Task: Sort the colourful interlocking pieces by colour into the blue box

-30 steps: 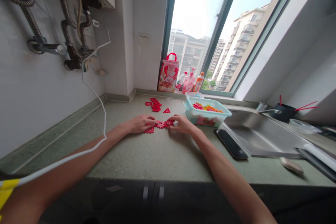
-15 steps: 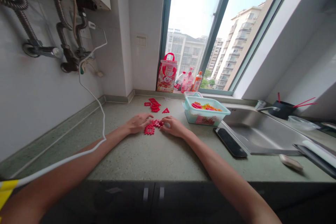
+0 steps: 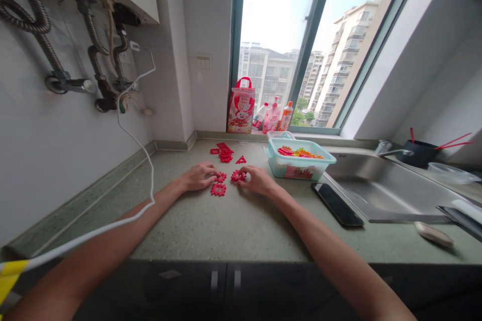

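At centre frame, one red piece [image 3: 222,177] is pinched by the left hand [image 3: 199,177], another red piece [image 3: 236,176] by the right hand [image 3: 259,180]; a square red piece [image 3: 218,192] is seen just below the first.

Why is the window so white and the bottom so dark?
In the head view, bright daylight washes out the window; low in the head view, the cupboard sits in shade; the head view also looks soft, blurring the red pieces' fine detail.
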`<state>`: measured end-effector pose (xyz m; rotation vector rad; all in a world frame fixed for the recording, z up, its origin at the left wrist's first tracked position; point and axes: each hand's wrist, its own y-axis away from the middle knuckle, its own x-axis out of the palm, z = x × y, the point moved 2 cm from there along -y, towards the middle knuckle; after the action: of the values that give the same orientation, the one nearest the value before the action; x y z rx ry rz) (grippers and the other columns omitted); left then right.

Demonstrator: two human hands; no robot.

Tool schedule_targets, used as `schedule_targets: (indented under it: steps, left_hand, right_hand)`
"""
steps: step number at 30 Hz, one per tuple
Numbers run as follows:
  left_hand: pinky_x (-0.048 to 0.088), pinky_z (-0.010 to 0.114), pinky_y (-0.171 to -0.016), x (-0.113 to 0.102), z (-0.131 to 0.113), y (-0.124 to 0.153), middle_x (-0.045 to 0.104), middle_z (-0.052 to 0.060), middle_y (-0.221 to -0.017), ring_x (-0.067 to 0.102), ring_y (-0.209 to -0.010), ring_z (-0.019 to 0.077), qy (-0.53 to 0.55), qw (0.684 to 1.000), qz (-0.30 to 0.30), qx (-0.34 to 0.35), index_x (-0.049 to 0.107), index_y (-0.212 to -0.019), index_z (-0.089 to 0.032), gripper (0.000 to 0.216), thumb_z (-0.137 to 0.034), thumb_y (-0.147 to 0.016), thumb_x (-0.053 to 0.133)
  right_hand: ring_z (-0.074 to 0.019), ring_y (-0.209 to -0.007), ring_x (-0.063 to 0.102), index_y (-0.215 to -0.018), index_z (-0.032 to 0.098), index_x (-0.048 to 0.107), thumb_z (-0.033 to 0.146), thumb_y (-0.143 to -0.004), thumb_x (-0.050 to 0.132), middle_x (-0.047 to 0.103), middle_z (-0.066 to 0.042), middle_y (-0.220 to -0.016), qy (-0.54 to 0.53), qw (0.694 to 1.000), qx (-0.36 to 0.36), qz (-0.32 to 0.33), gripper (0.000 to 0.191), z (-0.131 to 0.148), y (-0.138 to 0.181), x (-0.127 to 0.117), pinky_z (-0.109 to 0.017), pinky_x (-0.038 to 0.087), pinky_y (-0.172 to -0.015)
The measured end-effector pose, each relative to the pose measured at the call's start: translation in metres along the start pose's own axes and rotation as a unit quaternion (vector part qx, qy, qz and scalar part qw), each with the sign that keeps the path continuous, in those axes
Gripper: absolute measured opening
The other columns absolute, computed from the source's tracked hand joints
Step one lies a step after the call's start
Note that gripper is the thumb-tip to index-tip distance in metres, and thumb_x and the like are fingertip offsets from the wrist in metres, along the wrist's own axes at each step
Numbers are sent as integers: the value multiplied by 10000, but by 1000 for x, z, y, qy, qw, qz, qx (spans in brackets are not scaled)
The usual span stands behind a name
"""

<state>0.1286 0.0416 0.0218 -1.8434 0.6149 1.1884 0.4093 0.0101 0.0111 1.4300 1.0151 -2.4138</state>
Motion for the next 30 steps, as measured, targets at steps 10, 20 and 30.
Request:
schedule_targets:
  steps: [10, 20, 30]
  left_hand:
    - [532, 300, -814, 12, -13, -3, 779, 55, -1056, 693, -888, 193, 150, 985, -18, -81, 686, -1271, -199, 384, -310, -912, 606]
    - [461, 291, -713, 7, 1, -1, 721, 22, -824, 630, -723, 186, 100, 985, -26, -140, 698, -1081, -196, 277, -344, -956, 500]
    - [483, 289, -728, 8, 8, -1, 712, 24, -807, 656, -749, 202, 109, 984, -23, -139, 723, -1103, -205, 383, -482, -998, 480]
  right_hand:
    - [-218, -1064, 686, -1136, 248, 709, 223, -874, 742, 737, -65, -1154, -61, 996, -43, -51, 265, 26, -2, 4, -347, 519, -976]
    - [-209, -949, 659, -1036, 221, 731, 342, -844, 820, 735, -49, -969, -36, 998, -30, 39, 244, 27, -1, 11, -321, 503, -875]
    - [-229, -1008, 663, -1058, 259, 742, 195, -800, 777, 736, -59, -1081, 8, 997, -59, -55, 268, 17, -4, -18, -356, 522, -959]
